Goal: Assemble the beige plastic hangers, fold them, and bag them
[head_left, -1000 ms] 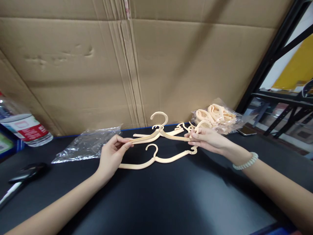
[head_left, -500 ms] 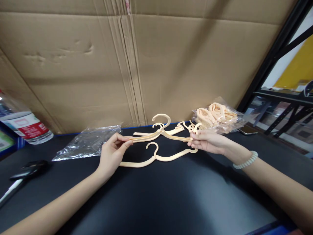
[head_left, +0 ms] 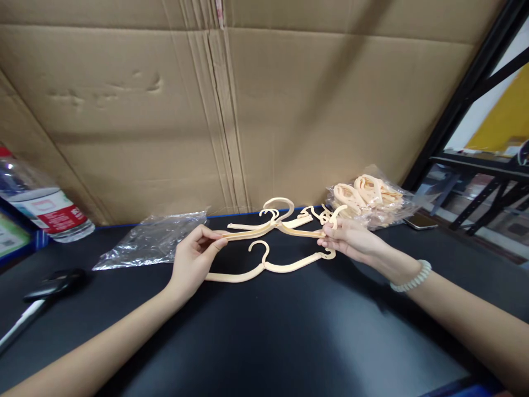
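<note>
Between my two hands a cream plastic clothes hanger is held level just above the table, its hook upward. My left hand pinches the left arm's end between thumb and fingers. At the other end, my right hand is closed on the right arm's tip, where a small curved piece sticks up by the fingers. A second hanger lies flat in front, its left end partly behind my left hand. Behind the held one lies another hanger, partly hidden.
Loose small cream pieces lie behind my right hand, beside a clear bag of more hanger parts. A phone is at right. At left are a crumpled plastic bag, a bottle and a black device. Cardboard stands behind.
The held hanger's hook has tilted slightly back and down. Both hands keep their grip on its ends. The whole view has shifted a little.
</note>
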The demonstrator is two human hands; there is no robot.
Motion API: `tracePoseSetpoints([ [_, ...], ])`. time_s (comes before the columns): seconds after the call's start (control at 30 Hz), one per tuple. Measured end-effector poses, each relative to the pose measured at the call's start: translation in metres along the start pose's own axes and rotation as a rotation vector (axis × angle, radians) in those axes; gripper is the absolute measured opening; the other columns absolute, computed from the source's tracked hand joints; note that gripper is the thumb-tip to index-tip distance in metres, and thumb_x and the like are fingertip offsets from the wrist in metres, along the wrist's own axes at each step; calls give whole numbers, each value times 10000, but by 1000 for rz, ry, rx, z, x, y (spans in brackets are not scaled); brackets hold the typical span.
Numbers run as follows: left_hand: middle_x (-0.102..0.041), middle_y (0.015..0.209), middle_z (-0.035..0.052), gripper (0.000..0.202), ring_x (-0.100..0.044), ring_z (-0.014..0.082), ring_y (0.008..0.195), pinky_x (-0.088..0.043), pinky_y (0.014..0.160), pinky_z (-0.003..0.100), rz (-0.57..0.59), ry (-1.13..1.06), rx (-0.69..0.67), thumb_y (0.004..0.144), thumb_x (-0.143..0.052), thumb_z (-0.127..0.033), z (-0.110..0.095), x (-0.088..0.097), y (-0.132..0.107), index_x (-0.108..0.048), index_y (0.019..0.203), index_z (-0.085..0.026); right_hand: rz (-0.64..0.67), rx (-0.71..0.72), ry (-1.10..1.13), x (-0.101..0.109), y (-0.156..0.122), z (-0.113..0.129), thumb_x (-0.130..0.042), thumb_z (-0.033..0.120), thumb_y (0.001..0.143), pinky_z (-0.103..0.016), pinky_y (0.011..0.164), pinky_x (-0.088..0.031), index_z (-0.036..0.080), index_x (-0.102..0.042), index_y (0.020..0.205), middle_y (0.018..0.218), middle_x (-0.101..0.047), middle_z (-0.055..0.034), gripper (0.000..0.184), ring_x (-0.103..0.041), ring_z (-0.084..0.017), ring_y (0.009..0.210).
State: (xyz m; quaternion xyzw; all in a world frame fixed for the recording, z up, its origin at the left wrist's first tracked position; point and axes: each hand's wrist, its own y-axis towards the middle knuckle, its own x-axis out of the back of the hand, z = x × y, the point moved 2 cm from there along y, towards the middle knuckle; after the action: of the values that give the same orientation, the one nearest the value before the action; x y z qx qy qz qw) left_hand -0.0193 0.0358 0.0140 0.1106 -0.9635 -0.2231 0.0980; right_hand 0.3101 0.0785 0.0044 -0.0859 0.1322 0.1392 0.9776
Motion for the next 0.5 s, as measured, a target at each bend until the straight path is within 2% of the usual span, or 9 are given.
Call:
tracePoseSetpoints([
  [0.2,-724,868,59,212,-672,214,833,-516,794,345,4,1,1,693,-734,-291,0,0,-1,-551,707,-185,-22,34,-23,-1,-1,-1,-791,181,692,-218,711,-579,163,-567,672,709,-622,-9,226,-660,-121,691],
  [0.5,-722,861,58,209,-674,210,826,-522,784,340,2,9,-19,704,-729,-293,-1,0,-2,-550,703,-185,-54,37,-36,-6,-5,1,-798,140,654,-231,694,-587,166,-568,649,674,-611,8,232,-652,-117,664],
])
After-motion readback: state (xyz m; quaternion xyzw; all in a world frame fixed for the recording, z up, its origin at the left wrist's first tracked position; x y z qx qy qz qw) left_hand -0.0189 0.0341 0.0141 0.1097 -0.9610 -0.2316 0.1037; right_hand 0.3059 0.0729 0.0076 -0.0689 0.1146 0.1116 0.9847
